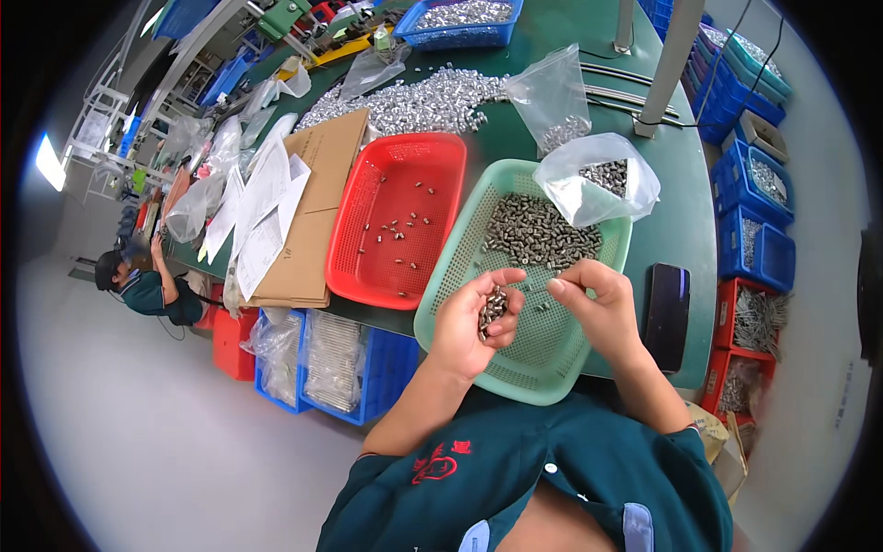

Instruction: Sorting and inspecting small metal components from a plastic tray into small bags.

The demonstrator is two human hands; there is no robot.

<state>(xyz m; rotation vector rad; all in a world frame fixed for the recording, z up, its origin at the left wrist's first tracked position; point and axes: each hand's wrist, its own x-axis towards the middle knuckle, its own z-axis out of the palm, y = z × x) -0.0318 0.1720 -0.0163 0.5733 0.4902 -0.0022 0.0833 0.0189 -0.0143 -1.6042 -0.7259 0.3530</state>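
In my left hand (463,322), palm up with curled fingers, lies a handful of small metal cylindrical parts (493,309). My right hand (600,308) is just to the right of it, thumb and fingertips drawn together; whatever is between them is too small to make out. Both hands are over the near half of a light green perforated basket (440,287). A heap of dark grey metal parts (538,230) fills the basket's far half, and a few loose ones lie below my fingers. An open clear plastic bag (566,189) with similar parts rests on the basket's far right rim.
Left of the green basket stands a red basket (354,216) with several scattered parts, beside cardboard (322,175) and papers. A phone (667,317) lies to the right. Farther back are a shiny parts pile (414,101), another bag (550,97) and a metal post (670,69). A person (152,290) is at far left.
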